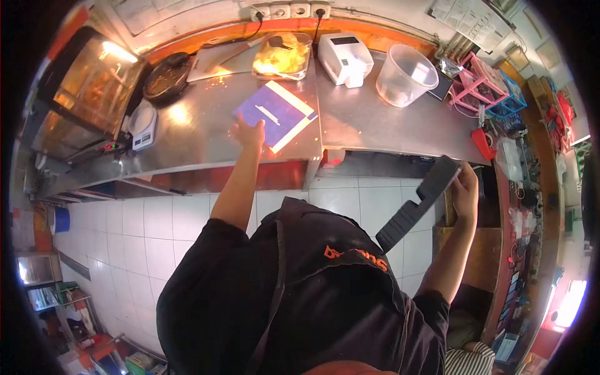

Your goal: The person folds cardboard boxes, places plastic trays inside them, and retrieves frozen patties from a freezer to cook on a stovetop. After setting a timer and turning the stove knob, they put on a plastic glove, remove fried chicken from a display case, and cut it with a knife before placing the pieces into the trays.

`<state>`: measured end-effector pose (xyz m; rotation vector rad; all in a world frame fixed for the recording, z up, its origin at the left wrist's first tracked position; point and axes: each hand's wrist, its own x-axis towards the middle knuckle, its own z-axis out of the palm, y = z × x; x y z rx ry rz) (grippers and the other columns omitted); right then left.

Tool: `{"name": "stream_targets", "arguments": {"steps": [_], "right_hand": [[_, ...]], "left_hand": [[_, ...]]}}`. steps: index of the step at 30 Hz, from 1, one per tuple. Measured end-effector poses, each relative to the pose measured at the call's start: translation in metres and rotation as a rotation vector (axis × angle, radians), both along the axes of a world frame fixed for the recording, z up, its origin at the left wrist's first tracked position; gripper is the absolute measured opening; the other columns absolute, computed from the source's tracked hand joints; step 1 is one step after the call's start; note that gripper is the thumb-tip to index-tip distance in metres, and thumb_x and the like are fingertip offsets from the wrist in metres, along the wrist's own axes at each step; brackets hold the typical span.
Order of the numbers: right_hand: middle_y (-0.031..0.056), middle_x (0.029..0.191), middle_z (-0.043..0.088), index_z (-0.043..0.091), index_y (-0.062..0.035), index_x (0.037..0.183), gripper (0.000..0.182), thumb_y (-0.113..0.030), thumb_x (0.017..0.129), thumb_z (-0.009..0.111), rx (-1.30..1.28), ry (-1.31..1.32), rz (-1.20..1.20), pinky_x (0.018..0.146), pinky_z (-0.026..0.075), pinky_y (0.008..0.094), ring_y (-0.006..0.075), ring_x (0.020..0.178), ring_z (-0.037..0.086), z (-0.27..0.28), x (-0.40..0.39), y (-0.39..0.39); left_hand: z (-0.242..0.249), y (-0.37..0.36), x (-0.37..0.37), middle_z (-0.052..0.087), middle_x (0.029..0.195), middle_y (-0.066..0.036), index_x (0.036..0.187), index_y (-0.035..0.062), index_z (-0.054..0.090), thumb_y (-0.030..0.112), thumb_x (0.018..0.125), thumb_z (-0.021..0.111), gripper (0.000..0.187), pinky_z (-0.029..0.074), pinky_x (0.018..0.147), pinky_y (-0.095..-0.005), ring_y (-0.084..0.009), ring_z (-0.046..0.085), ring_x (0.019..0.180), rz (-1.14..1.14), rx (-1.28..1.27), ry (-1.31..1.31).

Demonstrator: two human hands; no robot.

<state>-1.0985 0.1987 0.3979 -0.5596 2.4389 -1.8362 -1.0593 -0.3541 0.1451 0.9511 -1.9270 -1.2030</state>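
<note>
My left hand (250,131) is at the near left edge of a flat blue-and-cream packet (270,112) with white lettering, which lies on the steel counter. The thumb rests over its top and the other fingers curl at the edge; their tips are partly hidden. My right hand (464,187) grips one end of a long black notched piece (415,209) with ribbed sections, holding it tilted in the air off the counter's front edge. What exactly this piece is cannot be made out.
On the steel counter (350,125) stand a tub of yellow food (281,59), a white label printer (345,59), a clear plastic bucket (405,78), a dark pan (167,78) and a small scale (143,127). A lit display case (94,81) is left; pink baskets (478,84) stand right.
</note>
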Motion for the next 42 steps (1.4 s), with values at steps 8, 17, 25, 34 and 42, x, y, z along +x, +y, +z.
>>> {"name": "stream_targets", "arguments": {"steps": [8, 17, 25, 34, 42], "right_hand": [[0.0156, 0.078, 0.057, 0.054, 0.0004, 0.09, 0.016, -0.007, 0.083, 0.065, 0.616, 0.372, 0.47, 0.075, 0.046, 0.0384, 0.0291, 0.078, 0.058, 0.026, -0.192, -0.182], [0.0133, 0.12, 0.059, 0.057, -0.0027, 0.085, 0.011, 0.0, 0.078, 0.064, 0.371, 0.712, 0.722, 0.091, 0.049, 0.0406, 0.0363, 0.109, 0.055, -0.041, -0.249, -0.2], [0.0134, 0.112, 0.054, 0.063, -0.0061, 0.086, 0.019, 0.006, 0.072, 0.065, 0.238, 0.728, 0.831, 0.086, 0.05, 0.0394, 0.0328, 0.107, 0.054, -0.07, -0.289, -0.152], [0.0149, 0.111, 0.053, 0.061, -0.0049, 0.083, 0.015, 0.006, 0.073, 0.065, 0.148, 0.603, 0.994, 0.089, 0.049, 0.0389, 0.0335, 0.109, 0.054, -0.082, -0.323, -0.121], [0.0168, 0.111, 0.064, 0.059, -0.0055, 0.094, 0.031, 0.012, 0.069, 0.062, -0.005, 0.624, 0.659, 0.093, 0.048, 0.0426, 0.0368, 0.105, 0.061, -0.095, -0.386, -0.037]], "left_hand": [[0.181, 0.127, -0.091, 0.042, 0.147, -0.014, 0.148, 0.0046, 0.034, 0.05, 0.097, 0.051, 0.07, 0.035, 0.11, -0.0405, -0.0256, 0.043, 0.133, -1.262, 0.65, 0.455], [0.132, 0.181, -0.145, 0.049, 0.135, -0.008, 0.142, 0.0088, 0.04, 0.016, 0.093, 0.063, 0.054, 0.052, 0.091, -0.0378, -0.0184, 0.051, 0.121, -1.103, 0.789, 0.16], [0.094, 0.253, -0.191, 0.052, 0.131, -0.009, 0.138, 0.0073, 0.042, 0.013, 0.093, 0.064, 0.051, 0.038, 0.106, -0.0369, -0.0193, 0.05, 0.121, -0.86, 0.606, 0.247], [0.095, 0.301, -0.211, 0.05, 0.134, -0.01, 0.146, 0.0088, 0.034, 0.023, 0.083, 0.072, 0.075, 0.036, 0.108, -0.0371, -0.0203, 0.048, 0.124, -0.821, 0.539, 0.276], [0.042, 0.271, -0.205, 0.059, 0.122, -0.011, 0.136, 0.0058, 0.046, 0.006, 0.082, 0.05, 0.054, 0.043, 0.102, -0.0333, -0.0211, 0.058, 0.114, -0.487, 1.101, 0.475]]}}
